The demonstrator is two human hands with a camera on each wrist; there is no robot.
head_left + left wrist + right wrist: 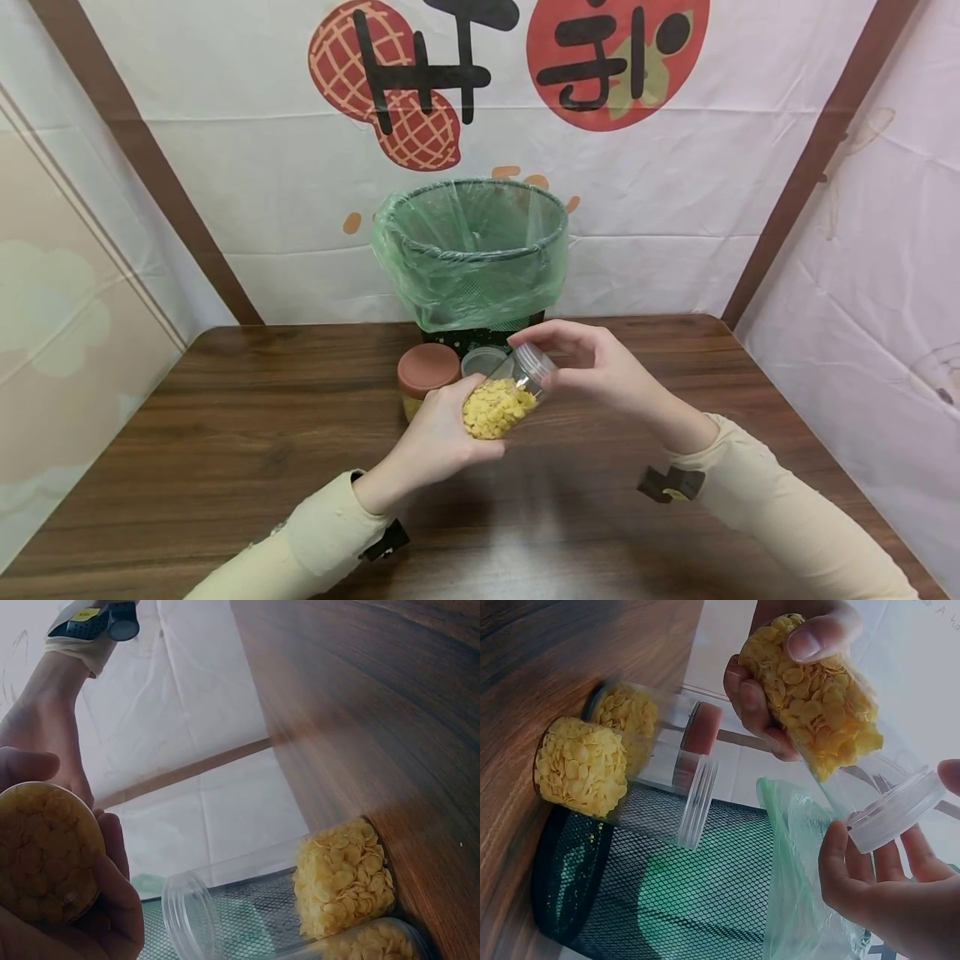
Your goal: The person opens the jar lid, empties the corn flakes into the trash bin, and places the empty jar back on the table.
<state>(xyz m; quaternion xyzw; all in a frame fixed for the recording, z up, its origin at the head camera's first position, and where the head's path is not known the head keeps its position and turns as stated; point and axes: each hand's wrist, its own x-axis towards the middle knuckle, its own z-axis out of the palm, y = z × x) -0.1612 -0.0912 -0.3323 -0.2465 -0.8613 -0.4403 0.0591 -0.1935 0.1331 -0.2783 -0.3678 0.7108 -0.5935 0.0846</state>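
Observation:
A clear jar [498,408] of yellow flakes is gripped around its body by my left hand [438,433]. It leans, its capped end up and to the right. My right hand [611,371] holds the ridged translucent lid [900,810] between thumb and fingers; the lid sits on the jar's mouth. Behind my left hand stands a jar with a reddish-brown lid [428,369], partly hidden. Beside it is another clear jar [581,769] of yellow flakes. Whether that one has a clear cap, I cannot tell.
Behind the jars stands a black mesh bin [705,877] lined with a green plastic bag [480,287]. Everything rests on a dark wooden table [247,442]. A printed white cloth [247,183] hangs behind the table, with more cloth at both sides.

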